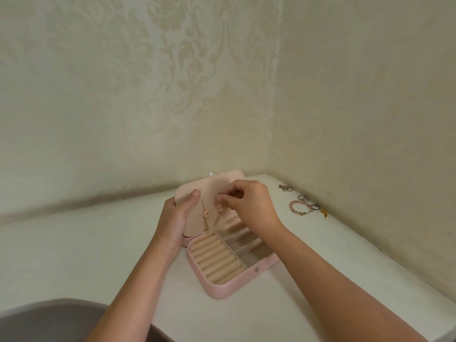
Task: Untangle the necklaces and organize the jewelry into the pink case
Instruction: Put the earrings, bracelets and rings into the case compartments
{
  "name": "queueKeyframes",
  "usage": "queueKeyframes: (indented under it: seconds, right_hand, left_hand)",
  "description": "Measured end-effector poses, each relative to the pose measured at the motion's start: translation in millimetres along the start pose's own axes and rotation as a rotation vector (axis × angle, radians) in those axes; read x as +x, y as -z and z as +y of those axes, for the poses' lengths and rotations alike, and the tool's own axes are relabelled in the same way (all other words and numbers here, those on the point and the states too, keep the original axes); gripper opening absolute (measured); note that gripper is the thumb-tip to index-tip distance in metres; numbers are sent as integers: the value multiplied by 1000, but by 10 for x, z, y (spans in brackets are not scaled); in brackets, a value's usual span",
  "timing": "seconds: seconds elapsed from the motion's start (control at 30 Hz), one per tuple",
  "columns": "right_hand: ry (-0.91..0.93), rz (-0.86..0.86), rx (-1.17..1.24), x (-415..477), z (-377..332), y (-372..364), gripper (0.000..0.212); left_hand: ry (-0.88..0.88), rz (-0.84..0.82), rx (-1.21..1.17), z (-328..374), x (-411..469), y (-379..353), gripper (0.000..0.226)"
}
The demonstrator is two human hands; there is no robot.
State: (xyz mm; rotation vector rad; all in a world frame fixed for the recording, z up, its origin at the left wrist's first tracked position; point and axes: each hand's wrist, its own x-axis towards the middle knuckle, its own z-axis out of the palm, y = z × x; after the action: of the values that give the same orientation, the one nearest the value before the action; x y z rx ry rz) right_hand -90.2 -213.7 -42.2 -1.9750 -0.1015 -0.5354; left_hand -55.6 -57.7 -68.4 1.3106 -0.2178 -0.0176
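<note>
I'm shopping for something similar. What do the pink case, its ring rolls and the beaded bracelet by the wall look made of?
The pink case: likely faux leather, a smooth matte shell with a metal snap. The ring rolls: beige velvety fabric, soft and unshiny. The bracelet: glossy pink beads, stone or glass, cannot tell which; gold-toned charm.

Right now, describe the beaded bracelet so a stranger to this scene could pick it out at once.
Start at the white table and follow its right edge along the wall, beyond the open pink case. A row of jewelry lies there; the bracelet is the loop of pink beads, the only beaded piece among metal rings.
</note>
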Motion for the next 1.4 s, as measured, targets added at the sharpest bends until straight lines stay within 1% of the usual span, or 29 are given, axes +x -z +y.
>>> queueKeyframes:
  seconds: [0.07,0.37,0.43,0.5,0.63,0.83,0.93,1.17,1.33,1.4]
  right_hand:
    - [6,22,-40,12,48,-26,5]
    - [-7,43,71,-18,92,-72,4]
    - [-19,55,98,-26,100,-95,6]
    - [-26,72,105,-32,109,-122,8]
    - [-50,107,100,-38,116,-155,10]
    - [-84,104,150,-42,115,-175,13]
    - [-75,90,126,-28,112,-167,15]
    - [-51,66,84,-29,132,-165,9]
    - [-8,58,46,-40,122,-179,9]
    - [0,45,37,-29,117,-158,9]
  left_hand:
    - [-8,10,-3,-14,-18,-12,29]
    - [-4,24,-17,-7,-28,-31,33]
    - [-2,23,-9,-2,-33,-36,30]
    - [8,31,-6,5,-35,-42,27]
    - [14,32,-10,16,-40,-47,29]
    - [-6,29,-16,14,-42,-57,16]
    - [-8,36,-20,19,-41,-57,17]
    - [4,26,-22,38,-54,-59,18]
    - [7,39,23,24,-65,-68,18]
    - [16,44,33,24,-60,-66,26]
